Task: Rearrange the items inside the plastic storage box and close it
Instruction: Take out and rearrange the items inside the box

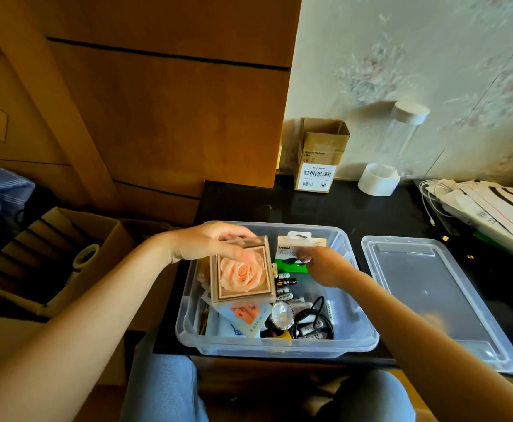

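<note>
A clear plastic storage box stands open on the dark table in front of me. My left hand grips the top of a clear cube with a peach rose, held over the box's left side. My right hand reaches into the back of the box, fingers pinching a Belkin package with a green card. Small tubes, a black cable, cards and a round shiny item lie inside. The clear lid lies flat to the right of the box.
A small cardboard box and a clear cylinder with a white base stand at the table's back. Papers and white cables pile at the right. An open cardboard carton with tape rolls sits on the left.
</note>
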### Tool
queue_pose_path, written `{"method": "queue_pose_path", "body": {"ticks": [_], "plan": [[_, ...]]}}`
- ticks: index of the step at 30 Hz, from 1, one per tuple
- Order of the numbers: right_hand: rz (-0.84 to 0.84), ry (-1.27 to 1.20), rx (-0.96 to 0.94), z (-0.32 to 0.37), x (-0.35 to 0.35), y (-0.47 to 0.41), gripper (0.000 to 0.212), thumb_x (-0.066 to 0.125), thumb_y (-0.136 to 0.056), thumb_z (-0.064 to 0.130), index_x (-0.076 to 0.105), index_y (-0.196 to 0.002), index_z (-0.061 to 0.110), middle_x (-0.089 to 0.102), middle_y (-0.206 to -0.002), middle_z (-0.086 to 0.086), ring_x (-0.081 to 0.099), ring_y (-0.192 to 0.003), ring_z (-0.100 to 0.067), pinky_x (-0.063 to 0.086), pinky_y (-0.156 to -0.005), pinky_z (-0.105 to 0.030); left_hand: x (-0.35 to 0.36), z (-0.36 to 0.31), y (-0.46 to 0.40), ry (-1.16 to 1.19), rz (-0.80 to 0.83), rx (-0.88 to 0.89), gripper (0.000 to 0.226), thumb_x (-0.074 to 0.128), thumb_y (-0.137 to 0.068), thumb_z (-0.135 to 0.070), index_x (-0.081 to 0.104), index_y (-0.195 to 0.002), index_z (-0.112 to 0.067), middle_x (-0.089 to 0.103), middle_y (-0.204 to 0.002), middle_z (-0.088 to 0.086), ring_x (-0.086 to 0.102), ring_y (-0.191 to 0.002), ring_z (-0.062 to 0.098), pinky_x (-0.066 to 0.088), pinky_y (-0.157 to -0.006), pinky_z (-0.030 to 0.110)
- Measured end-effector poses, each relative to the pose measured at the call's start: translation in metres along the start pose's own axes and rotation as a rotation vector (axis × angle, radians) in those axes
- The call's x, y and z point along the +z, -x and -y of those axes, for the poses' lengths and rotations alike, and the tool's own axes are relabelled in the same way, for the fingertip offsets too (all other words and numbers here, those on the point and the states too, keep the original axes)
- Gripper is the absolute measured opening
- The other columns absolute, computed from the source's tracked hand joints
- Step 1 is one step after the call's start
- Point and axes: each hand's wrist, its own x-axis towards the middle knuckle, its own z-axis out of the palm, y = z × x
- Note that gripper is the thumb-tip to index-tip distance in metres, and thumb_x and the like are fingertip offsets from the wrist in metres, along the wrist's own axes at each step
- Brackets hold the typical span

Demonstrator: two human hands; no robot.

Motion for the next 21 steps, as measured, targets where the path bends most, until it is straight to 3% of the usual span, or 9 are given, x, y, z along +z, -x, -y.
{"method": "queue_pose_path", "body": {"ticks": [4, 7, 10, 14, 17, 21], "plan": [[0.017, 0.013, -0.009, -0.003, 0.002, -0.001, 0.048, 0.04, -0.087, -0.004, 0.053, -0.13, 0.012, 0.06, -0.125, -0.01, 0.057, -0.111, -0.027, 0.046, -0.096, -0.036, 0.003, -0.011, -0.019, 0.11, -0.131, 0.067, 0.041, 0.06, -0.08, -0.035, 0.056, -0.12, -0.027, 0.062, -0.123, 0.007, 0.06, -0.113, 0.017, 0.049, -0.094, 0.028], [0.034, 0.016, -0.032, -0.002, 0.002, -0.001, 0.047, 0.039, -0.087, -0.003, 0.056, -0.128, 0.014, 0.061, -0.124, -0.009, 0.057, -0.11, -0.027, 0.046, -0.096, -0.035, 0.006, -0.012, -0.031, 0.025, -0.205, 0.106, 0.044, 0.069, -0.081, -0.034, 0.054, -0.121, -0.027, 0.062, -0.118, 0.005, 0.062, -0.107, 0.016, 0.054, -0.085, 0.029], [0.054, 0.016, -0.027, -0.004, 0.001, -0.002, 0.044, 0.039, -0.089, -0.002, 0.058, -0.126, 0.014, 0.058, -0.128, -0.008, 0.054, -0.115, -0.028, 0.043, -0.1, -0.033, 0.006, -0.01, -0.033, -0.097, -0.13, 0.054, 0.043, 0.068, -0.08, -0.03, 0.056, -0.121, -0.029, 0.061, -0.115, -0.001, 0.064, -0.101, 0.01, 0.054, -0.076, 0.024], [0.056, -0.021, -0.067, -0.003, -0.006, -0.001, 0.033, 0.043, -0.094, 0.006, 0.062, -0.12, 0.013, 0.06, -0.126, -0.006, 0.056, -0.113, -0.024, 0.041, -0.101, -0.03, 0.002, -0.007, -0.025, -0.141, -0.027, -0.016, 0.046, 0.065, -0.08, -0.034, 0.057, -0.124, -0.023, 0.065, -0.117, 0.001, 0.065, -0.103, 0.011, 0.055, -0.086, 0.033], [0.226, -0.108, -0.225, 0.015, -0.012, 0.009, 0.026, 0.056, -0.092, 0.026, 0.068, -0.111, 0.013, 0.066, -0.115, -0.003, 0.061, -0.101, -0.016, 0.044, -0.095, -0.025, 0.001, -0.006, -0.021, -0.113, -0.036, -0.025, 0.046, 0.064, -0.081, -0.033, 0.057, -0.125, -0.022, 0.065, -0.117, 0.002, 0.065, -0.103, 0.014, 0.054, -0.088, 0.036], [0.589, -0.245, -0.331, 0.043, -0.01, 0.028, 0.043, 0.061, -0.084, 0.048, 0.062, -0.118, 0.021, 0.064, -0.113, 0.013, 0.06, -0.103, -0.005, 0.043, -0.096, -0.026, 0.001, -0.003, -0.019, -0.115, -0.033, -0.037, 0.046, 0.065, -0.078, -0.037, 0.057, -0.122, -0.028, 0.065, -0.117, -0.001, 0.065, -0.103, 0.01, 0.055, -0.087, 0.032]]}}
